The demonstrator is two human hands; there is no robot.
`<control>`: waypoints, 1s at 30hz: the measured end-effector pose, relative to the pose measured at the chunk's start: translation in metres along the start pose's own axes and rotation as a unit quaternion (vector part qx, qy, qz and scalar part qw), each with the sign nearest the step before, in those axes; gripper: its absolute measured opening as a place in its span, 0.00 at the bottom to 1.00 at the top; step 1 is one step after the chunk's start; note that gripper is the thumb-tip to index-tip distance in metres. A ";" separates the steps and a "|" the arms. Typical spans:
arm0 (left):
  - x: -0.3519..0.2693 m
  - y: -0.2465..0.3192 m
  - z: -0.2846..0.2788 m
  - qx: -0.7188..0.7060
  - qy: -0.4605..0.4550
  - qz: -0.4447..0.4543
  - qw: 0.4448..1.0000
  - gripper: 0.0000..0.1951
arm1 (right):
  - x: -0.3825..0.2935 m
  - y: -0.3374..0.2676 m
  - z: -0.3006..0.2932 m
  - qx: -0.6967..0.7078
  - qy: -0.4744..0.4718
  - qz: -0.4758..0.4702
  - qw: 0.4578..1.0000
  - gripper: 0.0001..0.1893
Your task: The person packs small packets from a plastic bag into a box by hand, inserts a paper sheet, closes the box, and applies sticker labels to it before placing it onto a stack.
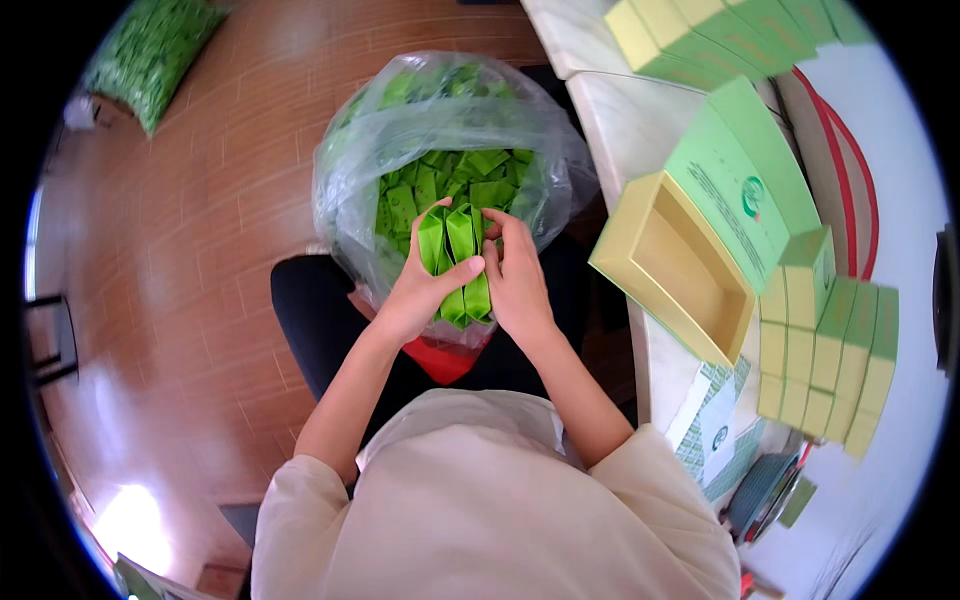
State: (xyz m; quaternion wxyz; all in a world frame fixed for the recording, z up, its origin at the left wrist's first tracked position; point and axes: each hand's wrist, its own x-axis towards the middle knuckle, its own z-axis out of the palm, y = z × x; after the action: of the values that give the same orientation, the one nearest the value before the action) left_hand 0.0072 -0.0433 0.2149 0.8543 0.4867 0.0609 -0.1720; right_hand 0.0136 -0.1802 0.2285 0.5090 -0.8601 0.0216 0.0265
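My left hand (409, 300) wraps around several upright green foil packets (453, 301), its thumb lying across their front. On their right side, the fingers of my right hand (521, 289) are bent against the bundle. Both hands are over the mouth of a large clear plastic bag (345, 180), which stands between my knees. Loose green packets (487, 166) fill the bag beneath my hands. To the right, an open gift box (690, 270) rests tilted on the table, its inside bare and its printed green lid (739, 176) folded back.
Stacked green and yellow boxes (821, 360) stand right of the open box, and a row of similar boxes (720, 34) sits farther back on the white table (607, 124). Printed sheets (709, 427) lie near the table edge. A full bag of green packets (154, 56) is on the floor (217, 187).
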 end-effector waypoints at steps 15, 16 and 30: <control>0.027 0.081 0.138 0.102 -0.176 0.114 0.972 0.40 | -0.079 0.009 -0.206 -0.466 0.068 -0.098 0.877 0.11; 0.032 0.078 0.150 0.107 -0.189 0.117 0.969 0.40 | -0.081 0.013 -0.216 -0.466 0.075 -0.097 0.876 0.11; 0.073 0.021 0.249 0.253 -0.242 0.183 0.919 0.38 | -0.006 -0.006 -0.260 0.098 0.122 -0.125 0.980 0.26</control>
State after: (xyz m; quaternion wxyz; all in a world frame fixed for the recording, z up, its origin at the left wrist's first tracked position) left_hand 0.0665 -0.2632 0.3412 0.7076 0.6330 -0.2834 -0.1350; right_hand 0.0138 -0.4058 0.3590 0.5835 -0.7989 -0.0219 -0.1443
